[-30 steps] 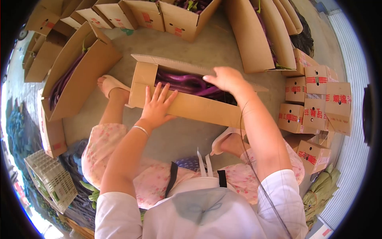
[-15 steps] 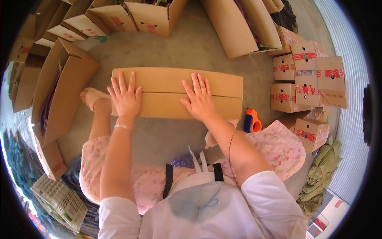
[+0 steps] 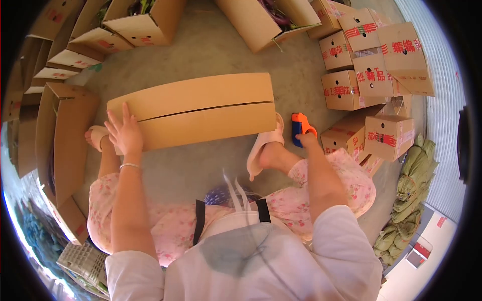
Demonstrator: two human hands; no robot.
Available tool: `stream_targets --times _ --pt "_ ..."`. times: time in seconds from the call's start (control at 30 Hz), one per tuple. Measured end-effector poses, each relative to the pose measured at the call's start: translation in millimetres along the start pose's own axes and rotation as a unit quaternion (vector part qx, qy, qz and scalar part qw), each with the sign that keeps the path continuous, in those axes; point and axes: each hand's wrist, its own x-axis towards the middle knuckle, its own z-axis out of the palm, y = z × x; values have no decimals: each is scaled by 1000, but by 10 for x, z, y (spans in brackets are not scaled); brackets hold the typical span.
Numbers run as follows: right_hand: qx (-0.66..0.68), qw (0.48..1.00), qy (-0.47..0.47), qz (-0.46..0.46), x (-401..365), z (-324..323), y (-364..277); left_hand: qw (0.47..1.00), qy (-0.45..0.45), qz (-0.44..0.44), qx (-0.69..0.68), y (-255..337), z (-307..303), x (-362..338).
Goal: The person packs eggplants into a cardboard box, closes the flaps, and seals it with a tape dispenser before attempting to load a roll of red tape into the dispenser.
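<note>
A long cardboard box point(image 3: 201, 118) lies between my feet, its two top flaps folded down with a narrow dark seam between them. My left hand point(image 3: 125, 134) rests on the left end of the flaps, fingers stretched out and apart. To the right of the box, an orange and blue tape dispenser point(image 3: 296, 125) is by the floor. My right hand point(image 3: 310, 142) is closed around its blue handle, with the fingers partly hidden.
Several open boxes point(image 3: 138, 27) holding dark purple eggplants point(image 3: 281, 21) stand at the back and left. Taped boxes with red print point(image 3: 343, 90) are stacked at the right. A plastic crate point(image 3: 84, 263) sits at lower left, and green bundled sacks point(image 3: 414, 170) lie at lower right.
My right hand has left the box flaps and moved right and down to the tape dispenser. My left hand stays on the left end. The view has shifted, and the box appears more tilted.
</note>
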Motion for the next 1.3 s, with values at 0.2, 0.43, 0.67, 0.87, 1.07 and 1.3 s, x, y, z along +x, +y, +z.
stream_targets --times 0.2,0.43,0.67,0.87,1.07,1.3 --pt "-118 990 64 -53 341 328 132 999 22 -36 -9 -39 -1 52" --pt "538 841 34 -39 32 -1098 -201 996 62 5 -64 -312 187 164" --pt "432 785 -157 -414 -2239 -849 -2512 980 19 -3 -198 -398 -41 117" --pt "213 741 -291 -567 -2303 176 -3628 920 -97 -79 -372 -605 -50 170" --pt "36 696 -28 -717 -2476 88 -3696 844 -128 -90 -512 -607 122 251" --pt "-124 687 -33 -715 -2893 -28 -3890 822 -128 -96 -546 -580 36 232"
